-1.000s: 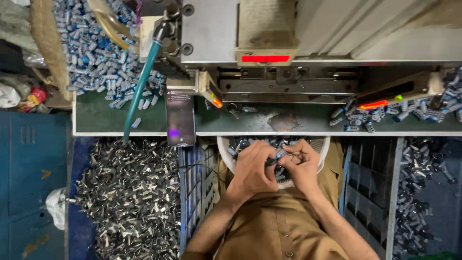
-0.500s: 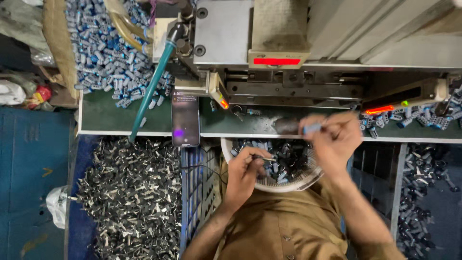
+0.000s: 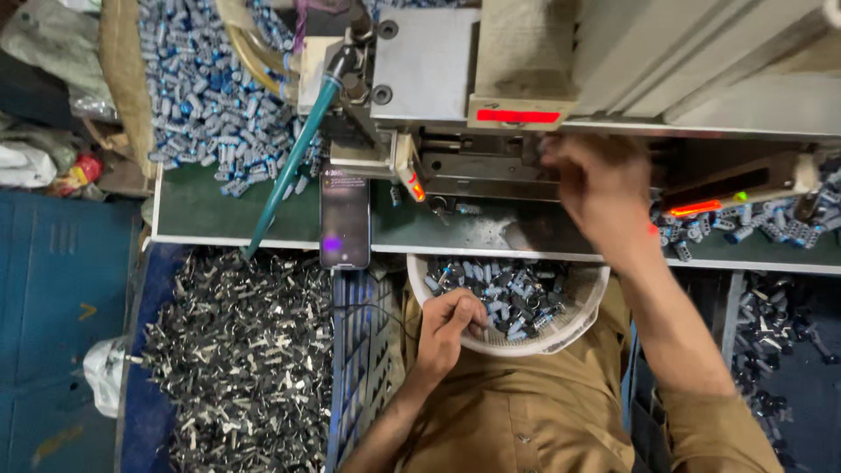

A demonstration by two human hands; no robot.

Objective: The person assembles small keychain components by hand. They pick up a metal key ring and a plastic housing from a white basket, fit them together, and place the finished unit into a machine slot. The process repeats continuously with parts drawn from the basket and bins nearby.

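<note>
- Many small blue and grey cylindrical parts [image 3: 512, 298] lie jumbled in a round white basket [image 3: 561, 337] resting on the person's lap, just near of the green bench edge.
- Their long axes point every way, with no common line among them.
- The left hand [image 3: 448, 328] sits at the basket's left rim, fingers curled down into the pile; it touches the parts, but whether it has pinched one cannot be told.
- The right hand [image 3: 600, 193] is raised far of the basket, at the machine's slot [image 3: 477, 166], blurred; its fingers look bunched, though what they grip, if anything, cannot be told.
- From the left hand the parts lie directly right and under the fingertips, so that hand is much the nearer; from the right hand they lie near and slightly left.
- The slot lies far of the basket, under a grey machine housing [image 3: 425, 61] with a red lit strip [image 3: 517, 116].
- A phone [image 3: 344, 219] lies on the green bench [image 3: 201, 210] left of the slot, beside a teal hose [image 3: 293, 153].
- More blue parts [image 3: 206, 96] are heaped far left on the bench, and a dark heap of metal pieces [image 3: 236, 350] lies near left on the floor.
</note>
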